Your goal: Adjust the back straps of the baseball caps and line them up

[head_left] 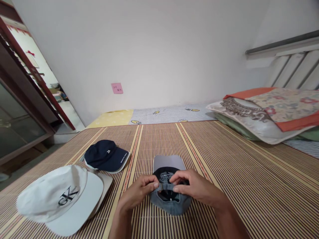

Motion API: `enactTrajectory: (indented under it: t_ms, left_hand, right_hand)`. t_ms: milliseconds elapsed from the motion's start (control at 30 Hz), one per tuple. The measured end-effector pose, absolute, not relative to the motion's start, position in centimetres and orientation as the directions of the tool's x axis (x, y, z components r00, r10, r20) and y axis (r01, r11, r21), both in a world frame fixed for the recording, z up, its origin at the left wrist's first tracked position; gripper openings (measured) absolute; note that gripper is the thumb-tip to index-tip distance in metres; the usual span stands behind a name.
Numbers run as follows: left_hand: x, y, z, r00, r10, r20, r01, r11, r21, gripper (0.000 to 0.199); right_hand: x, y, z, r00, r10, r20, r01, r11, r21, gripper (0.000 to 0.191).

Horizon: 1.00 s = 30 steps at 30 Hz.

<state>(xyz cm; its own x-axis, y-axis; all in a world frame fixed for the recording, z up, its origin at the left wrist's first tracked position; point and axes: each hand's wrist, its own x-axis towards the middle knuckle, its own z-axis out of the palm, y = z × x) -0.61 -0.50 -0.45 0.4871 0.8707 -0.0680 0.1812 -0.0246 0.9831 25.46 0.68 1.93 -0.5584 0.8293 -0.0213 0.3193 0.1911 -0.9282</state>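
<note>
Across the gray cap (171,208), the strap (168,187) is running sideways between the left hand (140,190), pinching its buckle (160,188) end, and the half-curled right hand (196,186), whose grip I can't tell.

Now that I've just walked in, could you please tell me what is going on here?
A person is handling a gray-blue cap on a striped mat. The left hand is at the buckle end of its back strap, the right hand at the other end; how firmly either grips is unclear. A white cap and a navy cap lie to the left.
</note>
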Motion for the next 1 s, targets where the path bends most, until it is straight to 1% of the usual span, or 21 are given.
enactTrajectory:
  t_ms: [100, 200, 267, 433, 567, 700, 800, 900, 1000]
  left_hand:
    - [-0.4, -0.6, -0.4, 0.495, 0.866, -0.072, 0.176, -0.019, 0.984, 0.043]
    - [-0.1, -0.7, -0.1, 0.488, 0.866, -0.11, 0.169, 0.029, 0.985, 0.036]
    - [0.0, -0.8, 0.0, 0.47, 0.874, -0.125, 0.162, 0.054, 0.985, 0.035]
    - [0.2, -0.7, 0.1, 0.439, 0.895, -0.082, 0.128, 0.028, 0.991, 0.031]
    - [0.3, -0.7, 0.1, 0.437, 0.896, -0.082, 0.144, 0.02, 0.989, 0.026]
    - [0.4, -0.7, 0.1, 0.447, 0.891, -0.078, 0.141, 0.016, 0.99, 0.026]
    - [0.5, -0.7, -0.2, 0.457, 0.887, -0.063, 0.1, 0.019, 0.995, 0.027]
    - [0.6, -0.5, -0.7, 0.446, 0.894, -0.034, 0.06, 0.008, 0.998, 0.027]
    - [0.7, -0.3, -1.1, 0.435, 0.9, -0.024, 0.067, -0.006, 0.998, 0.03]
  right_hand:
    - [25.6, 0.9, 1.3, -0.568, 0.821, -0.058, 0.322, 0.157, -0.934, 0.014]
    - [25.9, 1.2, 0.9, -0.543, 0.839, -0.046, 0.32, 0.156, -0.935, 0.012]
    - [26.1, 1.3, 0.7, -0.531, 0.846, -0.04, 0.317, 0.155, -0.936, 0.012]
    - [26.4, 1.5, 0.4, -0.513, 0.858, -0.025, 0.317, 0.162, -0.935, 0.013]
    - [26.3, 1.5, 0.3, -0.517, 0.854, -0.058, 0.314, 0.126, -0.941, 0.017]
    - [25.4, 1.3, 0.4, -0.53, 0.844, -0.084, 0.284, 0.083, -0.955, 0.028]
    - [24.2, 1.0, 0.7, -0.536, 0.841, -0.074, 0.309, 0.114, -0.944, 0.031]
    - [23.1, 0.6, 1.1, -0.52, 0.852, -0.052, 0.37, 0.171, -0.913, 0.027]
    - [22.4, 0.3, 1.5, -0.497, 0.867, -0.012, 0.415, 0.226, -0.881, 0.022]
